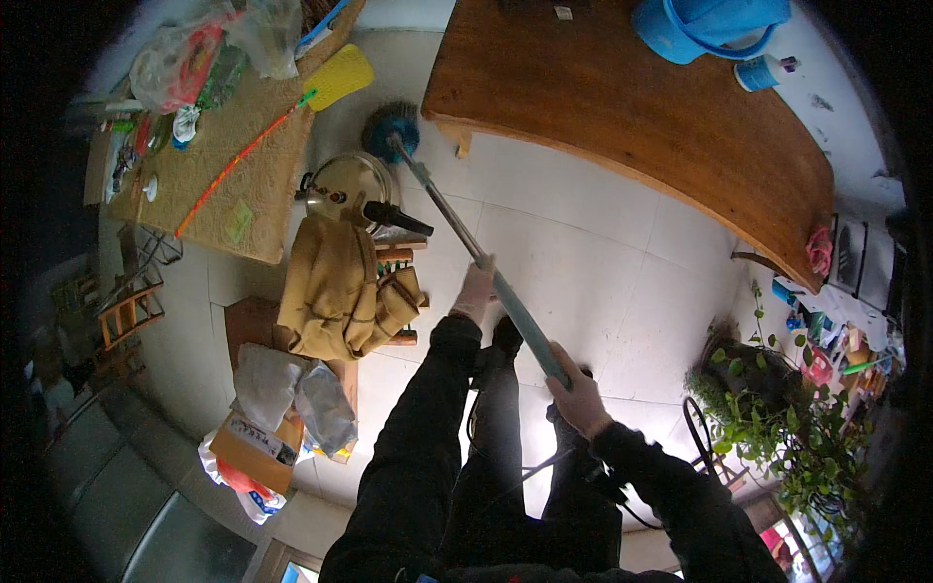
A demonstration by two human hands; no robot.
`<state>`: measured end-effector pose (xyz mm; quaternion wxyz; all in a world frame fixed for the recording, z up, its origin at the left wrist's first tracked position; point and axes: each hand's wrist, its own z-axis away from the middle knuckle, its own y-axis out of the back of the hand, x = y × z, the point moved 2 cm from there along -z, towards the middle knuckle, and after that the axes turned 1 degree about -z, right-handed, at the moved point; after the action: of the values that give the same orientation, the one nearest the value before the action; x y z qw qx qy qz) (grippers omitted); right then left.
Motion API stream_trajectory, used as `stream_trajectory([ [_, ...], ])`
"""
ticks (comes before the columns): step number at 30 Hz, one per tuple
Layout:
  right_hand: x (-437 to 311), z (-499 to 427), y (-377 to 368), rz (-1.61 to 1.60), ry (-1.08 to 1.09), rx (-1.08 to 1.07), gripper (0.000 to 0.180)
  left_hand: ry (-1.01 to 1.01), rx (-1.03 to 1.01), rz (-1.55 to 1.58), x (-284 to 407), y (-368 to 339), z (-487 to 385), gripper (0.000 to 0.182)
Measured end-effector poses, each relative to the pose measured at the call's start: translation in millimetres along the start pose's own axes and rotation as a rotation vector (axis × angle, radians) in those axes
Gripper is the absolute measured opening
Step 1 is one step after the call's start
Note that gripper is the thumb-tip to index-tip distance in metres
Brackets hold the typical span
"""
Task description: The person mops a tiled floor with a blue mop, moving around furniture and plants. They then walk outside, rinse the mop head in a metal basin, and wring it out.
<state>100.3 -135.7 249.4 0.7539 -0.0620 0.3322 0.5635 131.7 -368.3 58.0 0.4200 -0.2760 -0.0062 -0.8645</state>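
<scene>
A long-handled mop (458,222) runs slantwise from near my body up to its blue round head (391,132), which lies on the pale tiled floor between two tables. My left hand (477,290) is closed around the middle of the handle, where the metal pole meets the grey-green grip. Lower down, my right hand (577,392) holds the grip close to its end. Just beside the mop head stands a pressure cooker (348,188) with a black handle; below it a tan cloth (332,291) is draped over a wooden seat.
A brown wooden table (627,95) bears a blue bucket (667,33). Left is a covered table (255,175) with plastic bags and a yellow fly swatter (341,76). A cardboard box (255,452) and bags sit lower left. Leafy potted plants (787,430) stand at right. A cable hangs near my legs.
</scene>
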Motion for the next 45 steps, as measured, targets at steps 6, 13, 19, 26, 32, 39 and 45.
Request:
stream_trajectory([
  [6, 59.3, 101.5, 39.7, 0.019, 0.013, 0.049, 0.067, 0.026, -0.069, -0.325, -134.6, -60.6, 9.8, 0.039],
  [13, 152.6, 262.0, 84.1, 0.077, -0.285, 0.014, 0.068, 0.279, -0.34, -0.084, -257.4, -167.8, 137.8, 0.046],
  [19, 214.3, 362.6, 95.8, 0.102, -0.271, 0.065, 0.073, 0.49, -0.174, 0.352, -278.5, -201.8, 189.9, 0.033],
  [26, 280.2, 309.1, 92.3, 0.284, 0.002, 0.13, 0.074, 0.137, -0.106, 0.138, -262.5, -197.8, 158.1, 0.025],
  [32, 265.4, 158.9, 106.1, 0.356, 0.145, 0.108, 0.072, -0.196, 0.017, -0.124, -203.6, -143.0, 33.2, 0.022],
  [39, 267.2, 102.4, 83.3, 0.116, 0.084, 0.206, 0.064, -0.042, 0.197, -0.258, -181.4, -146.3, -36.1, 0.036],
  [45, 285.1, 188.8, 22.3, -0.18, -0.213, 0.086, 0.067, 0.05, 0.137, -0.554, -248.8, -152.3, 26.6, 0.02],
])
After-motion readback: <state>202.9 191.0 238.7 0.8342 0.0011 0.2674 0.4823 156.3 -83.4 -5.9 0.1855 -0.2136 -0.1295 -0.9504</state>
